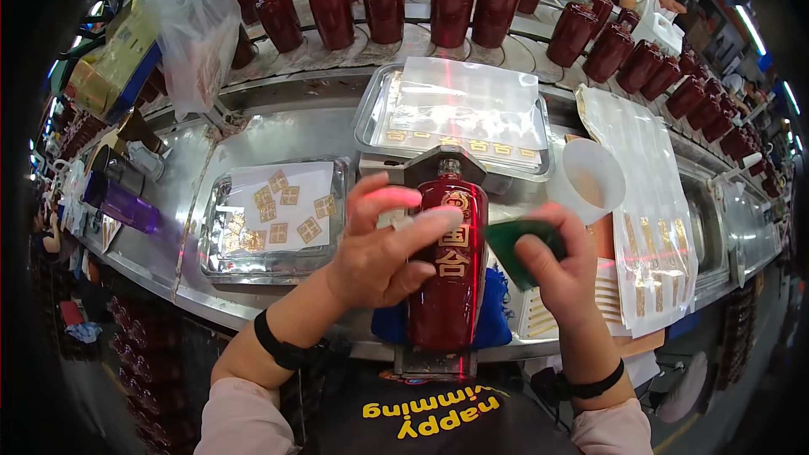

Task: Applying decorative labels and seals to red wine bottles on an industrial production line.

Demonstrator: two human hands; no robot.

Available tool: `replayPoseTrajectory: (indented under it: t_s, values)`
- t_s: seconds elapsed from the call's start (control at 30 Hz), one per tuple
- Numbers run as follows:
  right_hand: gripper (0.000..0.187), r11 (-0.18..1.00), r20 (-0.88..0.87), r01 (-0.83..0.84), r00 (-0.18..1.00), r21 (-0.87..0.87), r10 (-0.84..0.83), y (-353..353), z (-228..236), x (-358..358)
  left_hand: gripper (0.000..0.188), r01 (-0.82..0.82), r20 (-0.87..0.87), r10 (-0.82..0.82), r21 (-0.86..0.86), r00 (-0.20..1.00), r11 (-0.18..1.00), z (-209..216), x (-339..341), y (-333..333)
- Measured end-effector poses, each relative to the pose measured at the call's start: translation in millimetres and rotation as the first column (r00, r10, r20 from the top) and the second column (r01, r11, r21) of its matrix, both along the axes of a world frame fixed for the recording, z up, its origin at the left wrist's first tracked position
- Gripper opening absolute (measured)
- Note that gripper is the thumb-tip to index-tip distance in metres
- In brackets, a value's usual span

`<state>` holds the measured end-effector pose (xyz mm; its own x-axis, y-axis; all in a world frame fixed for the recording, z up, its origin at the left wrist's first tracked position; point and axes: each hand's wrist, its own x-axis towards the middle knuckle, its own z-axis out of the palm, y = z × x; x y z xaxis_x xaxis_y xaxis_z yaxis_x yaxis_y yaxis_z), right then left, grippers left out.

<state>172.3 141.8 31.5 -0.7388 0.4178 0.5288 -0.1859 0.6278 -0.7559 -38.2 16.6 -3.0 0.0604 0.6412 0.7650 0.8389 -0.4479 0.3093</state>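
A dark red glossy bottle [442,312] lies before me, neck pointing away, on a blue cloth [499,320] and a metal holder. Gold characters and a round gold emblem run down its face, crossed by red light lines. Over its upper left side is my left hand [375,244], fingers spread, the index finger reaching across the gold marks. Whether that fingertip touches the glass is unclear. In my right hand [566,274], just right of the bottle, a flat green scraper [521,246] is pinched between thumb and fingers.
Left, a metal tray [221,263] holds gold stickers on white paper. Behind the bottle sits another tray [371,122] with sticker sheets. A translucent white tub [594,170] and long sticker sheets [645,202] lie right. Red bottles [383,4] line a conveyor beyond; a co-worker [661,13] is far right.
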Motion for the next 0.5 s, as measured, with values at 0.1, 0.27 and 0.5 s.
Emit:
replayPoseTrajectory:
  t_s: [0.1, 0.27, 0.5]
  values:
    - [0.015, 0.67, -0.023, 0.047, 0.995, -0.741, -0.095, -5, -19, -9, 0.037, -0.023, -0.097, 0.026, 0.034, 0.995, 0.999, -3, 7, -6]
    - [0.018, 0.671, 0.085, 0.127, 0.992, -0.73, -0.095, -2, -36, -15, 0.036, -0.076, -0.042, 0.076, 0.007, 0.996, 0.997, -10, 14, -8]
    - [0.018, 0.666, 0.118, 0.18, 0.983, -0.724, -0.138, 4, -32, -4, 0.039, -0.066, -0.068, 0.064, -0.034, 0.996, 0.997, 8, 16, -3]
